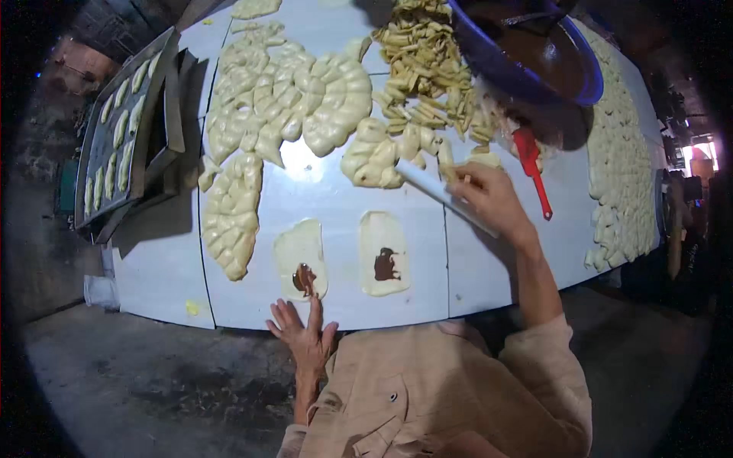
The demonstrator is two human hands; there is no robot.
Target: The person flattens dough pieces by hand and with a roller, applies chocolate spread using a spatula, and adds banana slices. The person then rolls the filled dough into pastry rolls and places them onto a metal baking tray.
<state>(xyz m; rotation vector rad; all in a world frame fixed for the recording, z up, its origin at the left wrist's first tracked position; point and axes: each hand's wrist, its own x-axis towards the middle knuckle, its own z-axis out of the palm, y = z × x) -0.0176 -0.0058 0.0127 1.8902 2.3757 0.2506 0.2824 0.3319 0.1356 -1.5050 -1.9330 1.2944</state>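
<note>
Two flat, rounded dough sheets lie near the table's front edge. The left dough sheet (pixel 300 244) and the right dough sheet (pixel 382 229) each carry a dark brown, glossy smear of filling. My left hand (pixel 301 330) has its fingers spread, the fingertips at the lower edge of the left sheet. Farther right, my right hand (pixel 489 197) is closed around a smooth white rolling pin (pixel 427 182), which slants across the table. Just beyond its tip sits a small heap of dough pieces (pixel 372 162). Part of the pin is hidden under my fingers.
Many joined dough pieces (pixel 290 91) cover the back left. Pale yellow strips (pixel 427 57) are piled at the back, beside a blue basin (pixel 595 84) of brown filling. A red spatula (pixel 529 156) lies right. More dough (pixel 622 168) lines the right edge; a metal tray (pixel 114 141) holds shaped pieces.
</note>
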